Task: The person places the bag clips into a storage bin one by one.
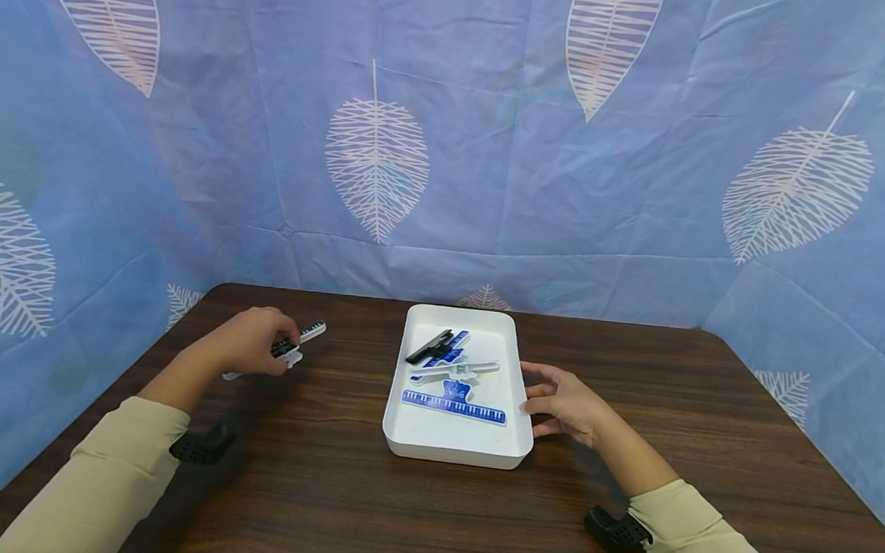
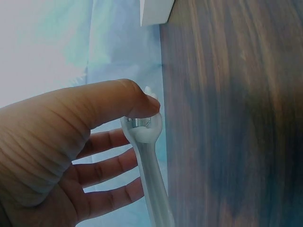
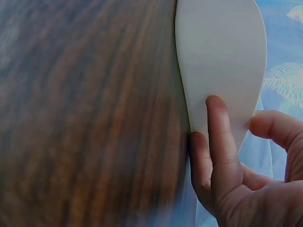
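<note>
My left hand pinches a white spring clip with a black piano-key pattern, over the table's left side. In the left wrist view the thumb presses the clip's handle near its metal spring. At the right of a white tray, my right hand rests extended fingers on the outer wall, with the thumb at the rim. Inside the tray lie a blue piano-key clip, a white clip, a black clip and another blue clip partly covered by them.
The dark wooden table carries the tray near its middle. A blue cloth with white leaf prints hangs behind the table and along its sides. Black wrist bands sit by the pale sleeves.
</note>
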A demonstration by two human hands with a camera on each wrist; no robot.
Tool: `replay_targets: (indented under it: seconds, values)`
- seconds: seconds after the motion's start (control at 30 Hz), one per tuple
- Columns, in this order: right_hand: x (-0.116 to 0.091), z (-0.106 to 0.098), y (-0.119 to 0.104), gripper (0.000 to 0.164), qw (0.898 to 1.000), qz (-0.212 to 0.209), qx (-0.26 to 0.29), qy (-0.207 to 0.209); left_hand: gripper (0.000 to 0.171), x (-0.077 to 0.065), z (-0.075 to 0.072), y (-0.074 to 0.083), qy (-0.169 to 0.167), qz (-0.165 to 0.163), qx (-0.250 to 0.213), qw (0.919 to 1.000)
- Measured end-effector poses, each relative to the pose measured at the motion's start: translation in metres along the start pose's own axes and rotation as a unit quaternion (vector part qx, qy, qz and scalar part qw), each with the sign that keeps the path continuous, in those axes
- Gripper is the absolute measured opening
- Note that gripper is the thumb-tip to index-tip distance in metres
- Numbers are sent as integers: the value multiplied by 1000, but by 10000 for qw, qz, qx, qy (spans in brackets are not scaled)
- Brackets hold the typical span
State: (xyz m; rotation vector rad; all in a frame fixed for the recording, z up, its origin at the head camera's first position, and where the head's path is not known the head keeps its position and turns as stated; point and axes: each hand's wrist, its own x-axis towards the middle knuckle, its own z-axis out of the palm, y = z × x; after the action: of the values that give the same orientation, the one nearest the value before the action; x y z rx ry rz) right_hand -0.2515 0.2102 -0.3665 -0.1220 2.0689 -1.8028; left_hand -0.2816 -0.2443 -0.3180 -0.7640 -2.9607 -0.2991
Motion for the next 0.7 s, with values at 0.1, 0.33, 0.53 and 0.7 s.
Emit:
replay_targets:
  seconds: [0.1,0.33,0.53,0.7]
  values:
    - [0,0,0,75,10000,-4,6,-1,28,0,0,5,41,169,72,9998]
    - [-1,0,-1,75,10000,-2,-8,0,27,3,-1,14,73,494,141,9987]
    - [-1,0,-1,74,10000,-4,-13,-10,27,4,-3,25,67,675,74,9977]
    - [-1,0,-1,74,10000,-1,-22,-15,27,4,-3,33,76,757,72,9971]
